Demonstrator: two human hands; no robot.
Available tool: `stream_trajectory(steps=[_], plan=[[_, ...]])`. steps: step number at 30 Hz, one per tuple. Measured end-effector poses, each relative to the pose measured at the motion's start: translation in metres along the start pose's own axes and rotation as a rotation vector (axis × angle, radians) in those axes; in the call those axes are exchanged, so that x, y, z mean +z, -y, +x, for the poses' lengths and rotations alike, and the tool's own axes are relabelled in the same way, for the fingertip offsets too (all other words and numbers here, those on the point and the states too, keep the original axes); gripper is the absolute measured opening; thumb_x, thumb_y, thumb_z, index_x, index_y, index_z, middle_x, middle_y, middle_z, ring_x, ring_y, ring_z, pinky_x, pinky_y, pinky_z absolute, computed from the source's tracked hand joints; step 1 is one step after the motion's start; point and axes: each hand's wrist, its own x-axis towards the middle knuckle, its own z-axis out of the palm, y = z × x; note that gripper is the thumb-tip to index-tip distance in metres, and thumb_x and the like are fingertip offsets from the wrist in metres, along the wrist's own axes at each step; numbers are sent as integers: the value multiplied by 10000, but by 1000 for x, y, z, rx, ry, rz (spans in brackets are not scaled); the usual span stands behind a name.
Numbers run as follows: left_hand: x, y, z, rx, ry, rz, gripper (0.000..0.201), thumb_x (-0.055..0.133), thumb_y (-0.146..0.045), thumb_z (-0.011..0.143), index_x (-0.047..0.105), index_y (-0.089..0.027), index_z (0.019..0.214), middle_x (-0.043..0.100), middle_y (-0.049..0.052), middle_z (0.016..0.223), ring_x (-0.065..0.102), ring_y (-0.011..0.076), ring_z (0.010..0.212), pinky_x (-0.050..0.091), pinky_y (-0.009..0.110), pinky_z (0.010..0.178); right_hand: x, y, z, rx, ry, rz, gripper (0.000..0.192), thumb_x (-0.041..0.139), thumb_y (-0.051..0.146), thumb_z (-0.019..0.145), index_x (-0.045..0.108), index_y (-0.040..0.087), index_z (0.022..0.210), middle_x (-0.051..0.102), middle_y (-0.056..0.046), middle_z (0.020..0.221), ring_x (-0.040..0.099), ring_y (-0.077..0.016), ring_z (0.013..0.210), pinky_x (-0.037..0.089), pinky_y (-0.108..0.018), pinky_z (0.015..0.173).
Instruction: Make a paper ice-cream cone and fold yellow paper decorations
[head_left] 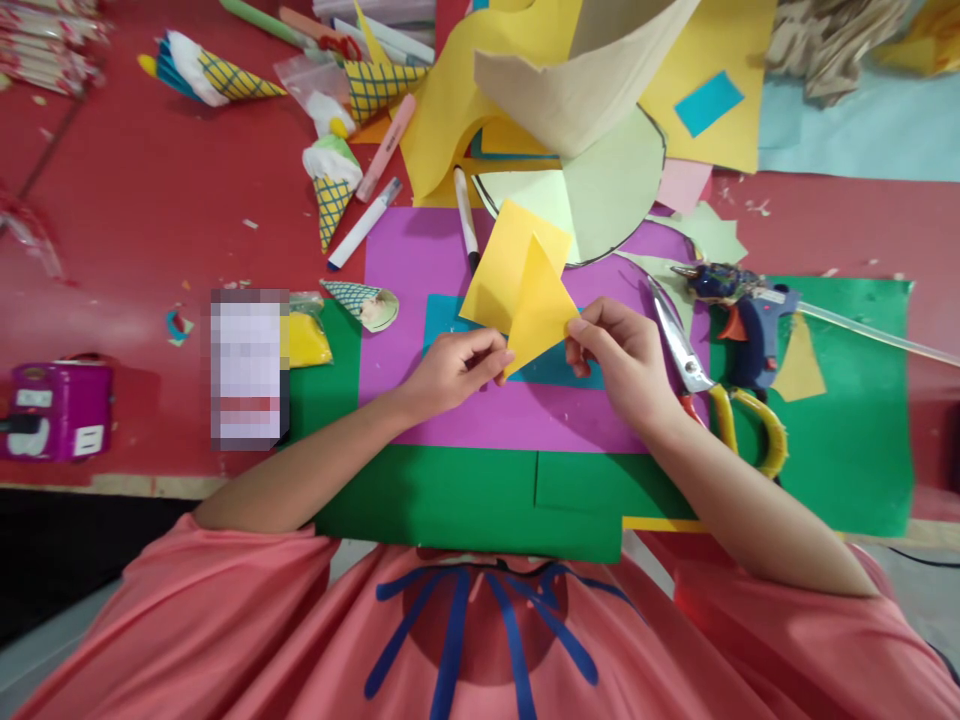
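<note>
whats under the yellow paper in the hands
Under the yellow paper a teal sheet lies on a purple sheet. The paper and both hands cover the teal sheet's middle.

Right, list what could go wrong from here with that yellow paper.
1. The yellow paper is pinched only at its lower corners by the left hand and right hand; the fold could slip and crease crooked.
2. The scissors lie with blades open right beside the right hand; a sideways move might catch them.
3. The glue gun rests just behind the scissors; if it is hot, its tip could burn fingers or mark the purple sheet.
</note>
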Motion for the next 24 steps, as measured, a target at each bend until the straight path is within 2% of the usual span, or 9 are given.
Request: stream_trajectory(steps=[11, 17, 24], plan=[[1, 1, 1, 36, 17, 30, 349, 515, -425, 932, 557, -167, 701, 605, -17, 599, 510, 53, 491, 387, 160, 470, 0, 1, 0, -25, -33, 3, 236, 615, 267, 874, 511, 199, 673, 577, 42, 553, 482, -60, 433, 379, -214, 436], [1, 3, 0, 8, 24, 23, 363, 488, -464, 940, 544, -170, 734, 629, -6, 631, 517, 59, 490, 410, 171, 480, 0, 0, 2, -11, -50, 11, 254, 635, 298, 867, 502, 205, 671, 573, 44, 552, 479, -63, 430, 377, -215, 426], [1, 4, -1, 36, -24, 39, 348, 491, -460, 942, 535, -177, 744, 631, -19, 631, 515, 54, 489, 409, 171, 497, -1, 0, 2, -4, -42, 43, 256, 626, 293, 867, 497, 208, 663, 570, 41, 558, 480, -65, 441, 382, -215, 431]])
